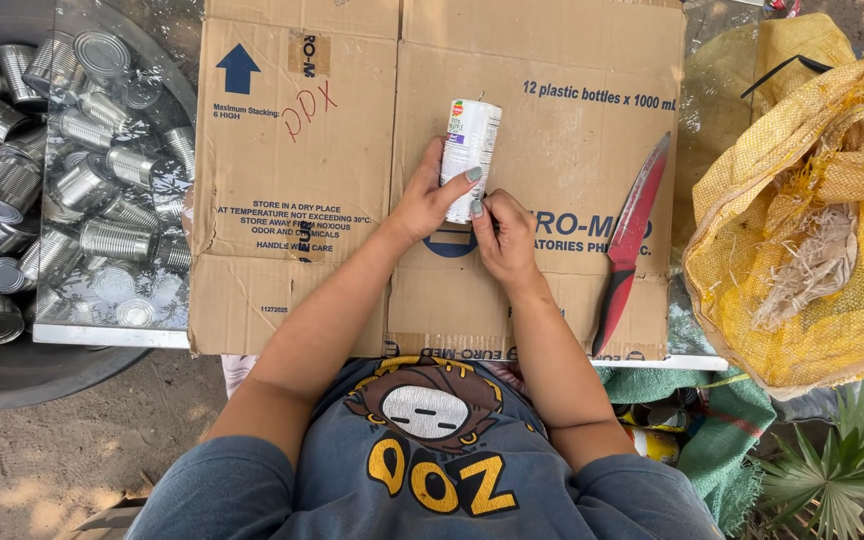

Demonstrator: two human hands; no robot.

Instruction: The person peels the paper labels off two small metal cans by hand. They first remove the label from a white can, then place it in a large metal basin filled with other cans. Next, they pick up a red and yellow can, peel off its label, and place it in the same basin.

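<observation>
A slim white cylindrical can with a printed paper label (470,155) lies on a flattened brown cardboard sheet (552,60) that covers the bench, near the sheet's middle. Its long axis runs almost straight away from the person, tilted a little so the far end leans to the right; the near end sits between the two hands.

The left hand (430,200) comes in from the lower left with the forearm slanting up across the cardboard. Its fingers are wrapped round the can's lower left side, thumb laid across the front, so it holds the can. The right hand (505,235) comes up from below, wrist bent, knuckles toward the camera. Its fingers are curled narrow, and thumb and forefinger pinch at the can's lower right edge; whether they grip the label or the can itself I cannot tell.

A knife with a red blade and a red and black handle (629,240) lies on the cardboard to the right of the hands, apart from them, tip pointing away from the person. Further right a yellow woven sack (832,200) sits open. To the left, a clear plastic bag of bare silver tin cans (112,180) rests beside the cardboard, and more such cans fill a dark round basin (12,370)
</observation>
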